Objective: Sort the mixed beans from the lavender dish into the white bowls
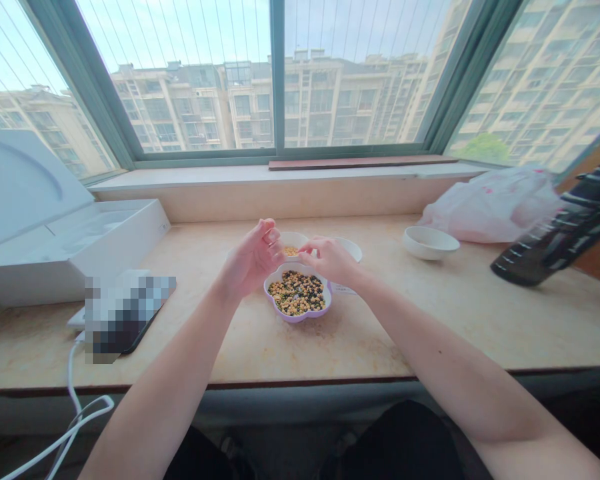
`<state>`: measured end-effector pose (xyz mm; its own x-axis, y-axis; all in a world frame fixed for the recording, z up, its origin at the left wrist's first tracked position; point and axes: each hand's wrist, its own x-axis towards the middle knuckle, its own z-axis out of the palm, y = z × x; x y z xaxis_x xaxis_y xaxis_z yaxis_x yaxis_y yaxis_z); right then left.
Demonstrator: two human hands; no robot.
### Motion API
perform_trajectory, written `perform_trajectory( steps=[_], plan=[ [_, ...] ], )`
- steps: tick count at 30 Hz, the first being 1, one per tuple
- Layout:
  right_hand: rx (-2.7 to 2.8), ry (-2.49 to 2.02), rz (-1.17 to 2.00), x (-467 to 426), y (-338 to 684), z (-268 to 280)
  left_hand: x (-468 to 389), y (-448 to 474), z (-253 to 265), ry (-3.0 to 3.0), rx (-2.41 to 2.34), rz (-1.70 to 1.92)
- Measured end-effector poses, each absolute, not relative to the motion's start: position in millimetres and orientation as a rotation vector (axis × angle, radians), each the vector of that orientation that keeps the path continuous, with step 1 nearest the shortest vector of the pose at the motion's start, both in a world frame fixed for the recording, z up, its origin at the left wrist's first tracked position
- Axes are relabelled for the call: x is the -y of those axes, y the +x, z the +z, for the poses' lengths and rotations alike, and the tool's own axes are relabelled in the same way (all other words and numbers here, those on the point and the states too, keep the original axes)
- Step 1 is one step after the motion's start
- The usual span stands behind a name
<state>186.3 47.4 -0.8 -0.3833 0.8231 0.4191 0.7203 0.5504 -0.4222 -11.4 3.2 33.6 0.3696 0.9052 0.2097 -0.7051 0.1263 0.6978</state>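
A purple-rimmed, flower-shaped bowl (299,319) holds a mix of yellow, black and green beans. Just behind its left edge my left hand (254,259) is raised, palm turned inward and fingers curled; what lies in them is hidden. My right hand (333,259) reaches over the bowl's back right side, thumb and fingertips pinched together close to the left fingers. Anything in that pinch is too small to make out. Behind the hands stands a white bowl (296,237) with yellow beans. Another white dish (351,248) is partly covered by my right hand.
An empty-looking small white bowl (431,244) sits to the right, near a plastic bag (495,203) and a leaning dark bottle (535,247). At left are an open white box (110,230), a blurred-out phone (140,320) and a white cable (73,380). Windows rise behind the counter (460,320).
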Motion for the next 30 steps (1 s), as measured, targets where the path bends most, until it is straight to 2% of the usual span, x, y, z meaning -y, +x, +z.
perform_trajectory(
  steps=[14, 21, 25, 30],
  plan=[
    [2.186, -1.253, 0.21, -47, 187, 1, -5, -13, 31, 0.991, -0.375, 1.301],
    [2.178, -1.287, 0.182, -46, 188, 2, -18, -2, 8, 1.749, -1.175, 1.442],
    [2.196, -1.338, 0.206, -46, 188, 3, -24, -3, -3, 2.179, -1.462, 1.267],
    [2.252, -1.391, 0.206, -45, 188, 7, -34, -7, -4, 2.385, -1.622, 1.059]
  ],
)
